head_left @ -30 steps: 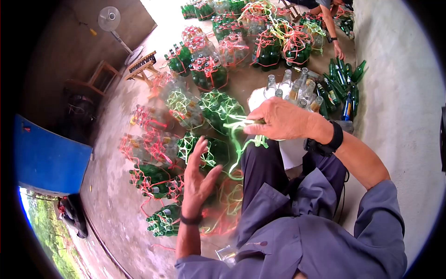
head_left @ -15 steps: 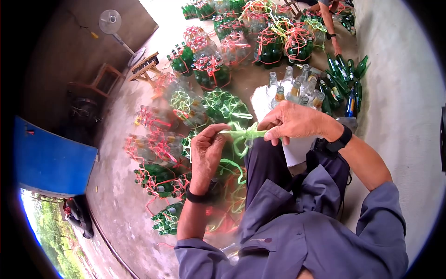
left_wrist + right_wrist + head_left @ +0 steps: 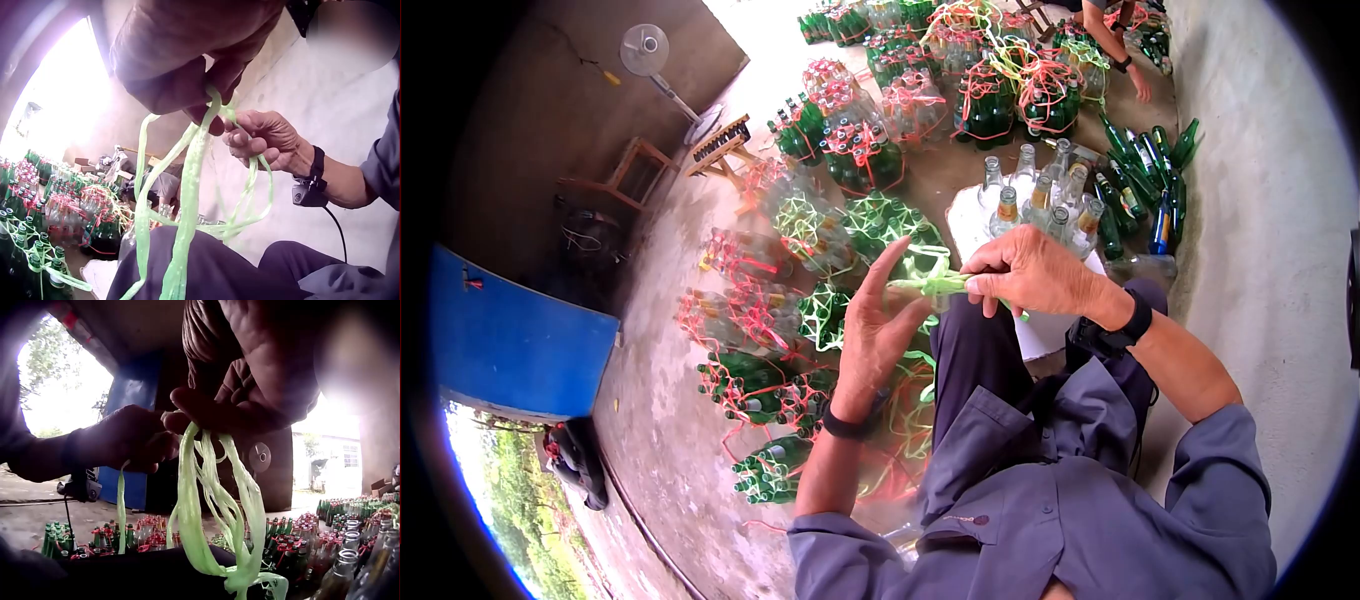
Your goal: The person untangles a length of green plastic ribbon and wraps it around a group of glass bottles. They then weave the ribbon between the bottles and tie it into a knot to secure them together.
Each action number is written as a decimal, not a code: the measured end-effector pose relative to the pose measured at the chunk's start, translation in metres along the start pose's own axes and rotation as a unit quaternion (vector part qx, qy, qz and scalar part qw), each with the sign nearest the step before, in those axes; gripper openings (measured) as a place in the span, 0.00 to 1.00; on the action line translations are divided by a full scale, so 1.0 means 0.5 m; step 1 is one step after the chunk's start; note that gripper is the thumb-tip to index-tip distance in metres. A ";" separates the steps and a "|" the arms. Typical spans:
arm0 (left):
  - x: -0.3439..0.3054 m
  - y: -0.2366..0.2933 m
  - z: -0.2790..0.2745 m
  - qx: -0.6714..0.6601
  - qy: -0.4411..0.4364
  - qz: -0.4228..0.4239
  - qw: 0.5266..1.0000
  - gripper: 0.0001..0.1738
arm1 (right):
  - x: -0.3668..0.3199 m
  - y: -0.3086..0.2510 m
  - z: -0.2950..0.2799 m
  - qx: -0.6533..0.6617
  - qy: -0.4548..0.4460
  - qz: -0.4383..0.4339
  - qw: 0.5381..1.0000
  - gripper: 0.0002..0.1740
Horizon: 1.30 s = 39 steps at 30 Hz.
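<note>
A bundle of light green plastic twine [image 3: 945, 284] is held up over the person's lap. The right hand [image 3: 1037, 268] pinches it between thumb and fingers. Close on the left, the left hand [image 3: 878, 325] has its index finger and thumb spread apart, with a twine end between them. In the left wrist view, flat strands [image 3: 184, 231] hang below the left hand [image 3: 194, 56], and the right hand [image 3: 269, 140] is behind them. The right wrist view shows long loops [image 3: 200, 531] hanging from the right hand, gathered in a knot at the bottom.
Clear glass bottles [image 3: 1040, 200] stand on a white surface beyond the knees. Loose green bottles [image 3: 1150, 180] lie by the wall [image 3: 1260, 200]. Bottle bundles tied with red and green twine [image 3: 865, 155] cover the floor. Another person's arm [image 3: 1115, 50] reaches down at the far right.
The left hand came in and pinched the twine half a second ago; its index finger and thumb are now spread. The right hand kept its pinch. The other person's hand lifted off the green bottles.
</note>
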<state>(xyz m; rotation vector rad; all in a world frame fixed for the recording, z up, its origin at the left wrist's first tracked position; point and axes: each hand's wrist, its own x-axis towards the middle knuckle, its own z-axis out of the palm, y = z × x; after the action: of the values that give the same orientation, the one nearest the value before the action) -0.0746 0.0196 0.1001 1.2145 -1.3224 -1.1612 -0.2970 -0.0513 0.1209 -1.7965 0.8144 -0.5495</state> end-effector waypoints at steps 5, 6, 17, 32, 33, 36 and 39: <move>0.006 -0.008 -0.005 0.051 -0.013 -0.022 0.998 0.21 | -0.007 -0.006 -0.003 0.019 -0.007 0.008 1.000 0.13; 0.004 0.004 0.001 0.065 -0.003 -0.030 0.997 0.17 | -0.009 -0.010 -0.004 0.039 -0.014 0.023 0.999 0.14; 0.022 -0.010 0.001 0.097 -0.025 0.015 0.995 0.13 | -0.003 0.004 0.006 0.104 0.046 -0.008 0.993 0.20; 0.018 -0.033 -0.008 0.248 -0.084 0.016 0.965 0.14 | -0.010 0.036 0.013 -0.015 0.070 -0.081 0.994 0.10; 0.018 -0.035 -0.009 0.283 -0.087 0.048 0.954 0.14 | -0.006 0.040 0.018 -0.136 0.105 -0.193 0.966 0.08; 0.020 -0.048 -0.008 0.326 -0.089 0.098 0.936 0.14 | -0.026 0.030 0.019 -0.264 0.097 -0.143 0.949 0.03; 0.020 -0.052 -0.005 0.342 -0.091 0.114 0.928 0.13 | -0.028 0.040 0.028 -0.314 0.134 -0.180 0.922 0.03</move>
<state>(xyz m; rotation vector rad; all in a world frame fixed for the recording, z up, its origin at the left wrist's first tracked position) -0.0703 0.0081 0.0748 1.3986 -2.0558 -0.6621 -0.3021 -0.0364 0.0972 -2.5329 0.9148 -0.8542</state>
